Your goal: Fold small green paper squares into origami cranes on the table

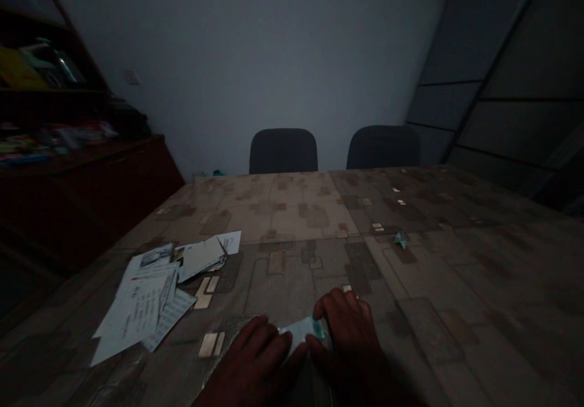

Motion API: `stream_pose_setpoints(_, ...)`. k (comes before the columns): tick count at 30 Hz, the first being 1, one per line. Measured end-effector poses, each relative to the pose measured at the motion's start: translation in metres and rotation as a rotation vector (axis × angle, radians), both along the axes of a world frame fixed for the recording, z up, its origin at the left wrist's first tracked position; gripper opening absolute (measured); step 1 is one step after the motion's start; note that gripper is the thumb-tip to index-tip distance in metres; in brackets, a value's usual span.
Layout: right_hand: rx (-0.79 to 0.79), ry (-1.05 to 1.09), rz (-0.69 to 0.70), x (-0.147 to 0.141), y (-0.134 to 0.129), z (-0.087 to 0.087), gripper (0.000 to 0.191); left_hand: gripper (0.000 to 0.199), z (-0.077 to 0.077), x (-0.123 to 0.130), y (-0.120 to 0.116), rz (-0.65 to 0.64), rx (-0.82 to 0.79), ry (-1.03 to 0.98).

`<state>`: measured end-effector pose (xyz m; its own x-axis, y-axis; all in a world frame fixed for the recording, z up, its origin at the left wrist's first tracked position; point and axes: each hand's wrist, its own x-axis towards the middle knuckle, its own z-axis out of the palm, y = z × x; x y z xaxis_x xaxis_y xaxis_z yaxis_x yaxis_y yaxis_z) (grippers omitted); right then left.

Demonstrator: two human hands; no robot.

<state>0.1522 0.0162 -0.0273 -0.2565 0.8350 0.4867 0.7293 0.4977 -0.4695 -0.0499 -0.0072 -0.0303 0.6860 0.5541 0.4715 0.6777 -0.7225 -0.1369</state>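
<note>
A small pale paper piece (pixel 298 330) with a green right end lies between my two hands near the table's front edge. My left hand (pixel 260 358) grips its left end, with the thumb on the near side. At the green end, my right hand (pixel 349 334) holds it between thumb and curled fingers. The room is dim, and the underside of the paper is hidden.
Printed sheets (pixel 141 303) and a stack of cards (pixel 203 257) lie on the patterned tablecloth (pixel 292 279) at left. A small green folded item (pixel 400 239) stands at right. Two dark chairs (pixel 283 150) are behind the table; a cabinet (pixel 91 182) is at left.
</note>
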Motion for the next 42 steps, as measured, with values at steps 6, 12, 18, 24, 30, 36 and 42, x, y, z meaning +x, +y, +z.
stream_pose_setpoints(6, -0.106, -0.006, 0.074, 0.008, 0.002, 0.003, 0.013, 0.031, -0.004, -0.009, 0.001, -0.07, -0.031, -0.041)
stream_pose_setpoints(12, -0.216, 0.012, 0.115, 0.015, 0.002, 0.004, 0.013, 0.043, 0.0, -0.027, -0.005, -0.07, -0.059, 0.014)
stream_pose_setpoints(18, -0.251, 0.057, 0.12, 0.017, 0.003, 0.007, 0.016, 0.036, 0.002, -0.037, -0.001, -0.125, -0.087, -0.011)
stream_pose_setpoints(24, -0.061, 0.091, 0.012, -0.005, -0.001, 0.005, 0.011, 0.034, 0.002, -0.032, 0.001, -0.149, -0.084, -0.052)
stream_pose_setpoints(30, 0.01, 0.038, 0.047, -0.012, -0.005, 0.001, 0.02, 0.037, -0.001, -0.036, 0.0, -0.136, -0.012, -0.021)
stream_pose_setpoints(36, -0.122, 0.055, 0.066, -0.002, -0.001, 0.003, 0.019, 0.038, -0.003, -0.04, -0.001, -0.082, -0.027, -0.017)
stream_pose_setpoints(42, -0.255, 0.046, 0.064, 0.017, 0.003, 0.008, 0.02, 0.038, 0.004, -0.045, -0.003, -0.072, -0.021, 0.007)
